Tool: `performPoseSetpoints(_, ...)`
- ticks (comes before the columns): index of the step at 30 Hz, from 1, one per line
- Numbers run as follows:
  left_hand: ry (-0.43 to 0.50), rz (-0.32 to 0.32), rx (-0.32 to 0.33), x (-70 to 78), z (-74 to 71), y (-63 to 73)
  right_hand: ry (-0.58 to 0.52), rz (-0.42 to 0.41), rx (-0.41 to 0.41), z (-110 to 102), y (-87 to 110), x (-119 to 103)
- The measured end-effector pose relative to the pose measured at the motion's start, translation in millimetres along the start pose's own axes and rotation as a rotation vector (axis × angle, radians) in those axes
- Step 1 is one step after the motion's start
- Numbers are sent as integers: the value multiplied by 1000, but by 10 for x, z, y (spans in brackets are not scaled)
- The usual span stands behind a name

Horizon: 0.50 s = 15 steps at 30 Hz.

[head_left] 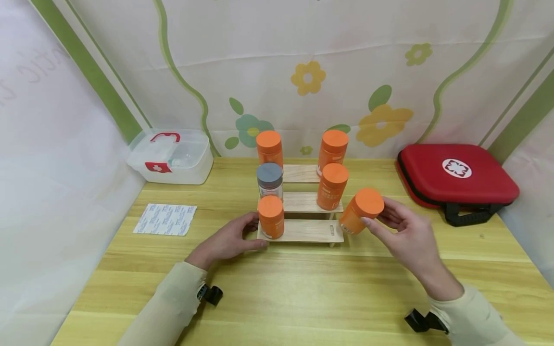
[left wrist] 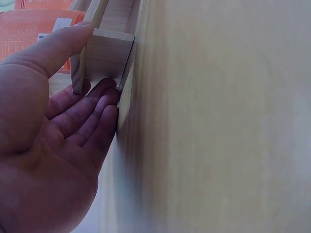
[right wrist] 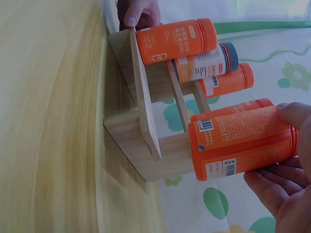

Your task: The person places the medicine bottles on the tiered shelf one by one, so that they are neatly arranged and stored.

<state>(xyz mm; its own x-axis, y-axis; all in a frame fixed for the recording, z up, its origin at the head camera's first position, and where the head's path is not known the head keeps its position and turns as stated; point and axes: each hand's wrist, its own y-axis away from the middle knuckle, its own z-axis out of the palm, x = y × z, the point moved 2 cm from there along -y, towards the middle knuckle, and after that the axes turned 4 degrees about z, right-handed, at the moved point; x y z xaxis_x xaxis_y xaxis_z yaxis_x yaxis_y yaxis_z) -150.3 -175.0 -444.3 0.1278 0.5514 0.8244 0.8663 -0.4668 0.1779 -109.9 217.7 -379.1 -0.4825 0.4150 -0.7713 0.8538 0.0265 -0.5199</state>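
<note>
My right hand holds an orange supplement bottle by its upper part, between thumb and fingers. The bottle is tilted and raised just off the right end of a three-step wooden rack. At the rack's lower left end, my left hand grips it, thumb on the board's front edge and fingers around the side. Beside that hand an orange bottle stands on the lowest step. The middle step bears a grey-capped bottle and an orange bottle; two more orange bottles are on the top step.
To the left lies a white blister pack with blue print, in front of a clear plastic first-aid box. A red first-aid case with a black handle lies at the right. A flower-patterned curtain hangs behind the wooden table.
</note>
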Motion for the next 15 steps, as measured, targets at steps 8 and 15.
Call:
performPoseSetpoints(8, -16, -8, 7, 14, -11, -4, -13, -30, -55, 126, 26, -17)
performPoseSetpoints(15, -9, 3, 0, 13, -5, 1, -50, -61, -89, 250, 41, -31)
